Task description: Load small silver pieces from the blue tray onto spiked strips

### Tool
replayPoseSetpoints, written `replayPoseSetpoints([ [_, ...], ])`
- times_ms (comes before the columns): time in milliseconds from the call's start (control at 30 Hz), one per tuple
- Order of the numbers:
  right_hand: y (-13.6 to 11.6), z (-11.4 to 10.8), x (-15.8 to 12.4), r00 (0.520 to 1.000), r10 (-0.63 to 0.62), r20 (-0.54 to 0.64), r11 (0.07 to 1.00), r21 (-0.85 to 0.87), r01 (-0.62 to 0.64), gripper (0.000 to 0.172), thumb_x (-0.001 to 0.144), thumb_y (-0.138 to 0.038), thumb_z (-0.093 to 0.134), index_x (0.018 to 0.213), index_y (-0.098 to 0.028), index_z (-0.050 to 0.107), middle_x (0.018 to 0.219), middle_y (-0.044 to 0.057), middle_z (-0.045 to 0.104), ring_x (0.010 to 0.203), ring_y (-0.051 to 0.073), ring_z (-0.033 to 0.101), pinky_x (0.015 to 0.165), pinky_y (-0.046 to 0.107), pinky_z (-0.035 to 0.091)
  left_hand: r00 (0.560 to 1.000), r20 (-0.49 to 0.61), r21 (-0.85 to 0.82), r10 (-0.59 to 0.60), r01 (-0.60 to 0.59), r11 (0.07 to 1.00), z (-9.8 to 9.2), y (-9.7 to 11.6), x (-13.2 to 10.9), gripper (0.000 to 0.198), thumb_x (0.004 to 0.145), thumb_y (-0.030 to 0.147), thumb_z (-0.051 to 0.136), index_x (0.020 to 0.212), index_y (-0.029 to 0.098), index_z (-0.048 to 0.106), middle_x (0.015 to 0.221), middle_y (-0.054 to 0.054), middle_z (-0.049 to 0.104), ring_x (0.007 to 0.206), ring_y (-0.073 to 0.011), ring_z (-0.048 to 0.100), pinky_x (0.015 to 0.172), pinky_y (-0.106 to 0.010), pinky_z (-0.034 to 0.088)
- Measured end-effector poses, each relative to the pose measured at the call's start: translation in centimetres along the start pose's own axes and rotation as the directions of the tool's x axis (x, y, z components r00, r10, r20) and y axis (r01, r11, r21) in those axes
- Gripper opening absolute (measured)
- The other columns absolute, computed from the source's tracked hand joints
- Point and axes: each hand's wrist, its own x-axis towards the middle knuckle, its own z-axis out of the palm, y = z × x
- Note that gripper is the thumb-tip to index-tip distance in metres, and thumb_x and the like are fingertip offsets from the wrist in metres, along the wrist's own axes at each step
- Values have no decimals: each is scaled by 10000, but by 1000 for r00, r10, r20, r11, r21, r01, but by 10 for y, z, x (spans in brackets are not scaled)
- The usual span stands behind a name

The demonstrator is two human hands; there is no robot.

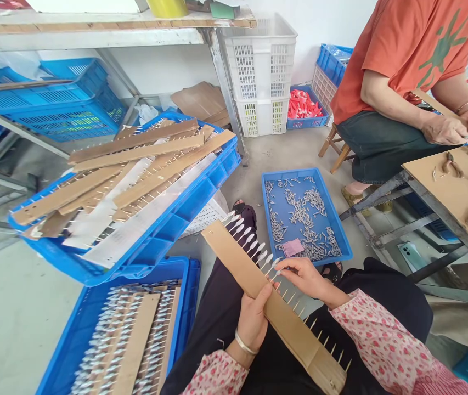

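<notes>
Left hand [254,315] grip closed round a cardboard strip [299,334], thumb flat on top, some fingers underneath. Right hand [308,278] grip pinched nearly shut, thumb and fingertips on a small grey piece [277,264] at a stick about mid-strip; can't tell how far on it sits. Strip slants over the person's lap, far end up-left, near end down-right. Far-end sticks carry whitish-grey pieces [250,240]; near-end sticks [313,323] bare.

Blue tray [336,212] on floor ahead, loose grey pieces [299,211] scattered inside, pink cloth [292,247] at its near edge. Left: tilted blue crate [168,225] piled with cardboard strips, sticks poking out. Below it, second blue crate [191,285] with strips full of grey pieces.

Right: co-worker in orange shirt [402,49] seated on wooden stool [334,145], both hands on another strip, beside counter [435,170] with pliers [452,164] on it. Phone [412,255] under that counter. Back: stacked white crates [262,82], next to them a blue bin of red pieces [303,104].
</notes>
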Motion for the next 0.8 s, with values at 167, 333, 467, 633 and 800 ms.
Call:
replayPoseSetpoints([
  [167,2,10,-5,985,162,55,953,249,-171,185,854,-325,571,984,-206,629,807,31,700,546,129,577,525,250,436,999,-37,14,28,-28,1000,5,1,-1,346,599,252,822,888,132,673,795,-63,720,713,-178,661,646,-271,519],
  [333,5,16,-4,937,344,55,788,527,-320,300,802,-446,623,941,-184,578,729,16,683,378,59,419,403,205,315,999,-34,42,26,-25,999,8,2,-2,359,593,267,819,880,122,659,762,-72,721,675,-189,664,611,-282,520],
  [467,6,18,-2,926,379,-7,776,547,-313,276,751,-423,678,777,-160,599,685,21,678,393,54,416,412,201,299,999,-45,63,30,-27,998,7,-1,-1,330,604,267,810,847,124,638,701,-62,716,630,-174,652,584,-270,508],
  [633,6,22,-4,930,366,-25,777,558,-290,266,745,-417,682,763,-162,609,665,14,674,389,54,410,415,206,292,998,-59,68,30,-26,997,5,-3,1,329,594,275,809,827,123,633,666,-57,709,603,-171,643,562,-265,494],
  [800,8,25,-6,940,337,-50,806,531,-261,261,755,-417,674,753,-164,607,673,16,676,395,57,414,427,213,310,998,-51,65,35,-32,997,3,-5,1,312,596,268,809,812,120,638,658,-50,696,609,-174,644,567,-269,495],
])
